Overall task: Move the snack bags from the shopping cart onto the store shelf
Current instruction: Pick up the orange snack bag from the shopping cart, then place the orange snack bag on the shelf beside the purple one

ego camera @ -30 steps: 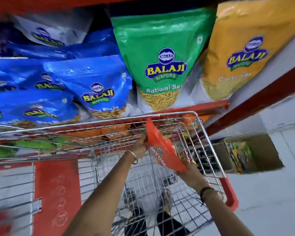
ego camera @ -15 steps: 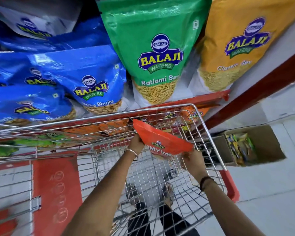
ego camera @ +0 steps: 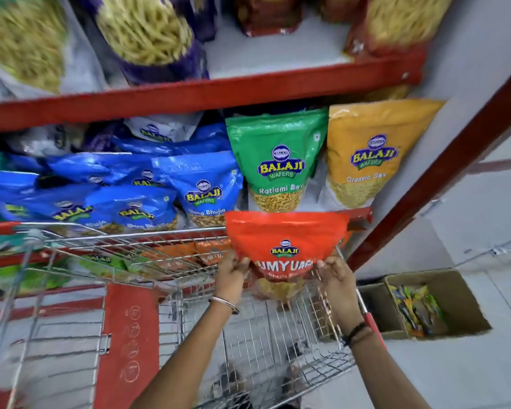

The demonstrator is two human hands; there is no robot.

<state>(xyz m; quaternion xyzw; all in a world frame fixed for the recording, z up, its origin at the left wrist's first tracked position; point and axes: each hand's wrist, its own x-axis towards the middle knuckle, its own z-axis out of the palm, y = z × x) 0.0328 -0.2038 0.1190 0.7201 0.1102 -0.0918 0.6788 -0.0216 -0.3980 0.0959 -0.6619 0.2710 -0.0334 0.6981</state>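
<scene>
An orange-red Balaji snack bag (ego camera: 283,234) is held upright above the far end of the wire shopping cart (ego camera: 148,243). My left hand (ego camera: 232,274) grips its lower left edge and my right hand (ego camera: 335,276) grips its lower right edge. The bag's top reaches the red front lip of the store shelf (ego camera: 357,215), just below a green bag (ego camera: 278,160) and a yellow bag (ego camera: 369,154) standing on that shelf. Through the cart's wire I see more orange bags (ego camera: 186,255) on a lower shelf.
Blue Balaji bags (ego camera: 136,199) fill the shelf's left part. A higher red shelf (ego camera: 189,93) carries more bags. A slanted red upright (ego camera: 443,172) borders the shelving on the right. An open cardboard box (ego camera: 419,302) with small packets sits on the floor at right.
Both hands lifted the orange-red bag from inside the cart and turned it upright to face me. The view tilted up, bringing the higher shelf into sight.
</scene>
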